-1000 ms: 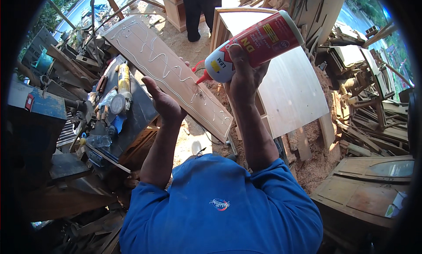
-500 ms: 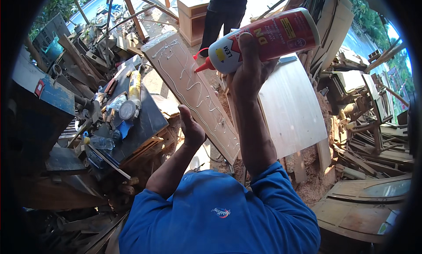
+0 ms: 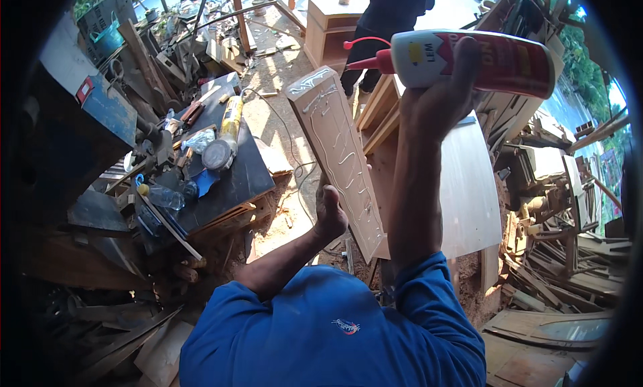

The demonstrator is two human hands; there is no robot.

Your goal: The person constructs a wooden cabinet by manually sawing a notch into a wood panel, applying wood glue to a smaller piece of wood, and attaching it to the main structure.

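My right hand (image 3: 439,102) is wrapped round a red and white glue bottle (image 3: 512,64), tipped on its side. Its red nozzle points left, just beyond the far right corner of a long wooden board (image 3: 345,163), with the small cap hanging loose on its strap. Wavy white glue lines run down the board's face, and more glue lies across its far end. My left hand (image 3: 331,213) grips the board's left edge, thumb on the near side; the other fingers are mostly hidden beneath it. The board slants up and away from me.
On the left, a dark worktable (image 3: 244,179) carries a yellow canister (image 3: 231,119), a plastic bottle (image 3: 166,197) and tools. A pale curved panel (image 3: 465,186) lies to the right beside a wooden frame. Behind stand a person (image 3: 395,19) and a small cabinet (image 3: 325,35). Scrap wood (image 3: 569,253) is piled at right.
My right hand has moved right with the glue bottle, lifting its nozzle off the board's face. The board, with my left hand on it, has shifted right and turned steeper. Glue now covers its far end.
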